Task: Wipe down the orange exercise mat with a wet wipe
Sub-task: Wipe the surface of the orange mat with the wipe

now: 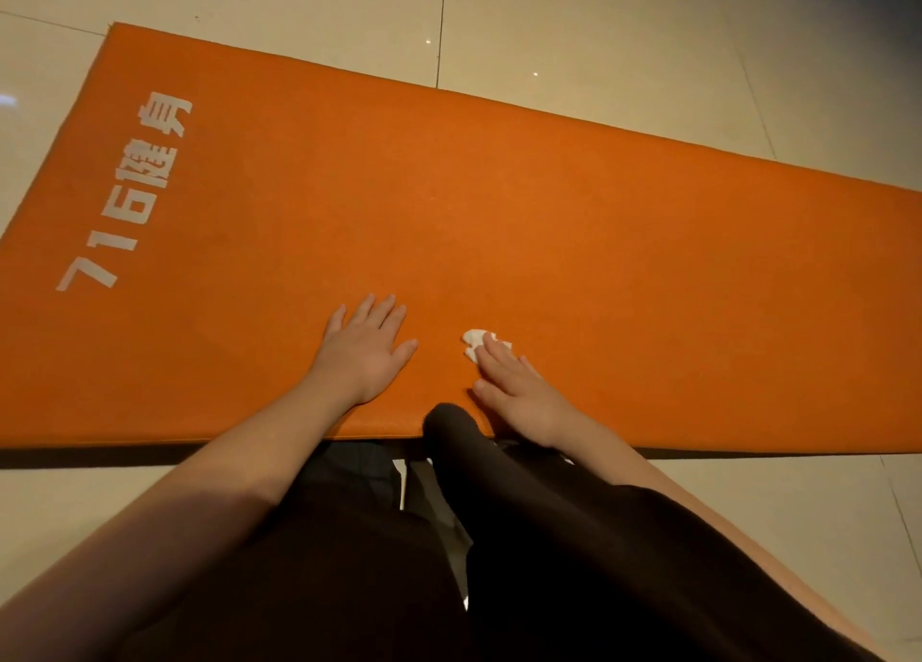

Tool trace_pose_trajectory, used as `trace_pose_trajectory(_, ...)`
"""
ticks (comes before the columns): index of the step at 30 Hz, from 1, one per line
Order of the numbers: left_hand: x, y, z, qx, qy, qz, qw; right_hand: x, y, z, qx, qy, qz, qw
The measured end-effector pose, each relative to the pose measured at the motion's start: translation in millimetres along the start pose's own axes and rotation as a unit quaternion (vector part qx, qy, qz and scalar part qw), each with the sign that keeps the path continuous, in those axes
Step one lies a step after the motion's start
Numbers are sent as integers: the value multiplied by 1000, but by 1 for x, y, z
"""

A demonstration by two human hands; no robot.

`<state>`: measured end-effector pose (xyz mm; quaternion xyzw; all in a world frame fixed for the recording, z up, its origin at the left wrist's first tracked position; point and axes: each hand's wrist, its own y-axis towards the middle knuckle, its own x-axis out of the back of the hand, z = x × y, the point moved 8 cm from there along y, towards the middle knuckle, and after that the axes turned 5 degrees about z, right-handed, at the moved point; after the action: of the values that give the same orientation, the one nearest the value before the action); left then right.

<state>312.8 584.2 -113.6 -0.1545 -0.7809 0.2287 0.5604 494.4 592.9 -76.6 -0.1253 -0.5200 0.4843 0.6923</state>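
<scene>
Right hand [519, 392]: fingers straight, pressing a crumpled white wipe [474, 344] down under the fingertips, apparently to drag it along. Left hand [364, 349]: just beside it, palm down, fingers spread, grasping nothing, likely bracing the body and pinning the mat [549, 202]. Mat: orange, flat on the tiled floor [598, 23] beneath both hands and reaching well past them either side, with white lettering [129, 197] beyond the left hand. A dark-clad knee [451, 427] between the wrists touches the near edge, crowding inward strokes.
</scene>
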Motion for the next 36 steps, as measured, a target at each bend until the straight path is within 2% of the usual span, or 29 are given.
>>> trace_pose_trajectory(2, 1, 1, 0, 2, 7, -6, 1000, -8, -5, 7, 52, -51, 22, 997)
trace_pose_trajectory(4, 6, 6, 0, 1, 10, -10, 1000, -3, -7, 0, 56, -75, 21, 995)
trace_pose_trajectory(7, 18, 19, -2, 5, -3, -15, 1000, 15, 12, -19, -14, -89, -22, 996)
trace_pose_trajectory(9, 18, 28, -2, 16, -8, -6, 1000, 20, 25, -18, -49, -51, -54, 996)
trace_pose_trajectory(11, 10, 30, -2, 27, -1, -9, 1000, 13, 29, -6, -26, -29, -50, 998)
trace_pose_trajectory(15, 6, 27, -1, 24, 3, -37, 999, 4, 18, 2, 51, -86, -20, 995)
trace_pose_trajectory(18, 7, 28, -1, 22, 4, -29, 999, 26, 36, -25, -17, -109, -45, 993)
trace_pose_trajectory(21, 6, 28, -2, 23, 6, -29, 999, 37, 53, -26, -70, -57, -87, 992)
trace_pose_trajectory(25, 6, 28, -3, 23, 6, -46, 999, 18, 42, 5, 32, -62, -48, 996)
trace_pose_trajectory(27, 6, 29, -3, 25, 7, -46, 999, 24, 42, -3, 48, -96, -39, 993)
trace_pose_trajectory(29, 6, 29, -3, 26, 7, -39, 999, 38, 55, -23, -2, -115, -49, 992)
trace_pose_trajectory(32, 10, 35, -2, 19, -12, -28, 999, 46, 70, -32, -74, -79, -86, 990)
trace_pose_trajectory(36, 21, 60, 6, 30, -27, -26, 999, 20, 58, 2, 38, -73, -51, 995)
